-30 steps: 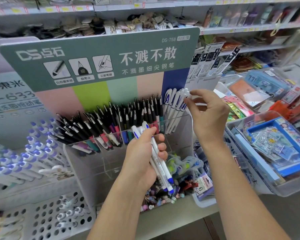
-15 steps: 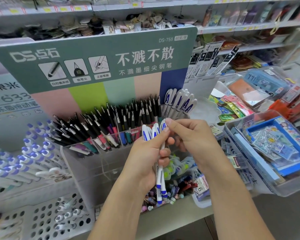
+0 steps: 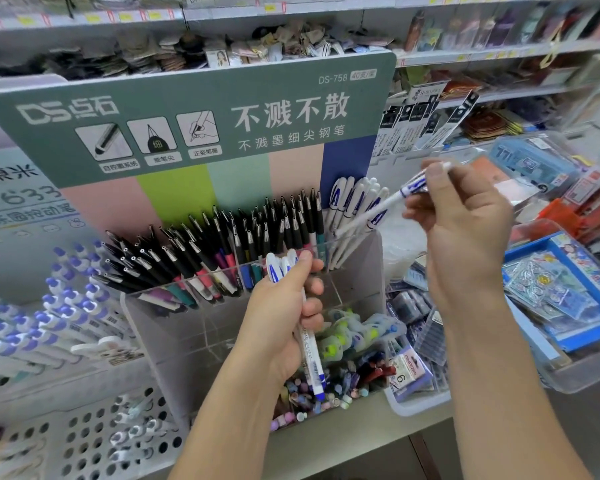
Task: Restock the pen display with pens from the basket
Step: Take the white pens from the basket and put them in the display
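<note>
A clear acrylic pen display (image 3: 368, 271) with a green header card stands in the middle. Black-capped pens (image 3: 222, 247) fill most of its slots, and several white-and-blue pens (image 3: 352, 199) lean in the rightmost slot. My left hand (image 3: 278, 317) grips a small bundle of white-and-blue pens (image 3: 310, 358) in front of the display. My right hand (image 3: 465, 230) pinches a single white-and-blue pen (image 3: 388, 200), tilted with its lower end over the rightmost slot.
A white perforated basket (image 3: 84, 441) with a few pens sits at the lower left. Rows of blue-capped pens (image 3: 59, 306) lie to the left. Trays of stickers and erasers (image 3: 551, 296) crowd the right. Small items fill the tray below the display.
My right hand took one pen from the bundle in my left hand and lifted it up and right to the rightmost slot. The left hand stayed in place.
</note>
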`<state>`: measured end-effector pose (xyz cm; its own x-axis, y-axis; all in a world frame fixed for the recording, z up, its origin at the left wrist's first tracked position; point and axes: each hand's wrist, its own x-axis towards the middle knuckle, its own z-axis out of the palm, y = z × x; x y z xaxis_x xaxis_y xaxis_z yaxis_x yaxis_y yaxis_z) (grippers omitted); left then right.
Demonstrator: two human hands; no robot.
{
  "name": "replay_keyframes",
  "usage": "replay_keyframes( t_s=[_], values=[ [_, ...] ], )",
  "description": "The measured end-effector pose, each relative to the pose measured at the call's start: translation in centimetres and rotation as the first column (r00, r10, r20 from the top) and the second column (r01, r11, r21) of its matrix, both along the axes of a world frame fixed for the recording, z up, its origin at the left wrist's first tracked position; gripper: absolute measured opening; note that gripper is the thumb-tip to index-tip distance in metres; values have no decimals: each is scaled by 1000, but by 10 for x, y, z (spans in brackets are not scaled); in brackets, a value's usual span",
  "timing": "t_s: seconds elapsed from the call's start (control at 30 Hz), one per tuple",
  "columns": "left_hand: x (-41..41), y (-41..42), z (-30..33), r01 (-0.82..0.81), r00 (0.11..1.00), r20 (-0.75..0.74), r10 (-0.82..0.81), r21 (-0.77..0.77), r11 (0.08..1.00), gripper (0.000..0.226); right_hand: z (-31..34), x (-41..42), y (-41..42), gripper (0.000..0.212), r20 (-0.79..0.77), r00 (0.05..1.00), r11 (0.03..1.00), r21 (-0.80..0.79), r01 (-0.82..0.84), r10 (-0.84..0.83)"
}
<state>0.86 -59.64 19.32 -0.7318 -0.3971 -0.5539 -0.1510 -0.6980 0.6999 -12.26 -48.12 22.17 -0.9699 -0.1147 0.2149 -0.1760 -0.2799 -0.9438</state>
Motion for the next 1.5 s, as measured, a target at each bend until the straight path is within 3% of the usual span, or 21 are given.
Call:
replay_keyframes(
  t_s=[0.1, 0.3, 0.4, 0.67, 0.8, 0.97, 1.07, 1.17, 1.2, 1.27, 1.33, 1.37, 1.5],
  values=[
    [0, 0, 1, -13, 1000, -16, 13, 21, 1000, 21, 3, -12, -10, 9, -249, 968, 977, 197, 84, -33],
    [2, 2, 4, -11, 1000, -29, 12, 33, 999, 20, -15, -17, -44, 11, -289, 952, 877, 479, 51, 102],
    [3, 1, 3, -18, 999, -28, 19, 39, 999, 20, -24, -13, -51, 17, -413, 897, 811, 572, 121, 157],
    [4, -2, 2, -17, 1000, -21, 18, 65, 998, 17, -27, -11, -52, 23, -638, 749, 749, 582, 316, 179],
    [2, 0, 3, -1, 999, -32, 4, 92, 996, 18, -34, -12, -46, 17, -661, 747, 748, 527, 404, 62],
    [1, 4, 3, 19, 999, -27, -17, 84, 996, 20, -33, -14, -40, 14, -663, 745, 737, 542, 404, 79],
    [0, 5, 3, 18, 1000, -24, -17, 80, 997, 20, -28, -12, -35, 21, -611, 790, 718, 574, 394, 55],
    [1, 6, 5, 33, 999, -33, -30, 72, 997, 20, -18, 7, -27, 18, -491, 870, 771, 539, 339, -39],
    [2, 6, 6, 41, 998, -42, -38, 71, 997, 20, -16, 17, -24, 12, -398, 917, 803, 535, 264, -37],
    [2, 5, 7, 65, 996, -61, -61, 71, 995, 16, -12, 36, -21, 10, -94, 988, 808, 588, -44, 122],
    [1, 4, 9, 104, 992, -82, -99, 65, 992, 10, -11, 49, -18, 20, 255, 916, 749, 528, -401, 310],
    [2, 4, 10, 124, 989, -91, -118, 62, 990, 9, -12, 52, -17, 22, 374, 856, 743, 440, -503, 358],
    [3, 5, 12, 147, 984, -106, -142, 43, 988, 10, -15, 48, -15, 20, 506, 762, 779, 246, -576, 404]
  ],
)
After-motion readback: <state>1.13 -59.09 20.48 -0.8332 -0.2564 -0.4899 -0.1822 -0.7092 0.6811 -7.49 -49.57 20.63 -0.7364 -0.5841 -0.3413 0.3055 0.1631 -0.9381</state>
